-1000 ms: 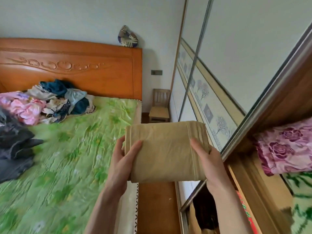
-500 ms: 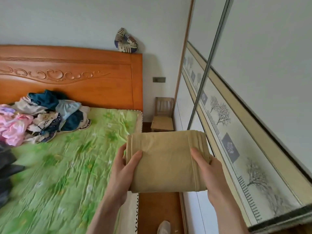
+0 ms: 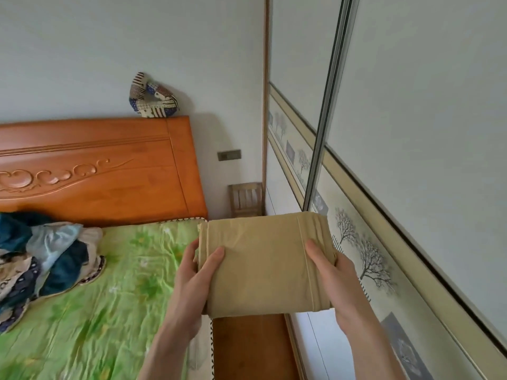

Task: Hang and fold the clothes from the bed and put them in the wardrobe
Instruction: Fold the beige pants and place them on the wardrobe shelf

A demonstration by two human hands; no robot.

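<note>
A folded tan garment (image 3: pixel 263 264), soft, smooth and roughly rectangular with stitched seams near its right edge, was held above the gap between bed and wardrobe. The left hand (image 3: pixel 192 281) and right hand (image 3: pixel 333 278) gripped its opposite sides, thumbs on top. Crumpled clothes (image 3: pixel 46 256) lay on the wrinkled green floral bedsheet (image 3: pixel 109 311) below a carved wooden headboard (image 3: pixel 96 171). The wardrobe's sliding doors (image 3: pixel 411 133) carried a tree-printed band.

You hold a folded tan garment (image 3: pixel 263 263) of smooth matt cloth, stitched seams along one edge. The headboard (image 3: pixel 96 171) is carved, glossy varnished wood. The green bedsheet (image 3: pixel 104 311) is crinkled cloth with a slight sheen. The wardrobe doors (image 3: pixel 411 119) have smooth matt panels in a metal frame.
</note>
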